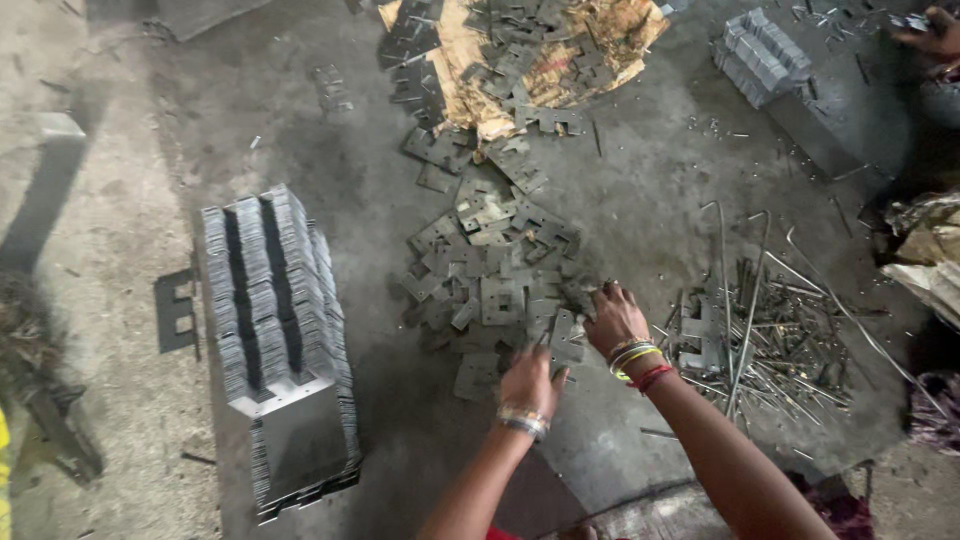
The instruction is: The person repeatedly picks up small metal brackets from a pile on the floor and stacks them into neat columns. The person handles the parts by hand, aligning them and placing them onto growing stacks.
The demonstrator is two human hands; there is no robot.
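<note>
Both hands in loose plates (495,270): left hand (528,380) pinches one, right hand (612,318) grip unclear; stacked block (275,300) left.

Flat grey notched metal plates (495,265) lie loosely heaped on the floor, overlapping at mixed angles.

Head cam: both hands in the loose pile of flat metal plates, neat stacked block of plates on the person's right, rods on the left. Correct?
Not quite. The head view shows both hands, left and right, at the loose pile of plates, but the sides are swapped: the stacked block is on the person's left and the rods on the right.
</note>
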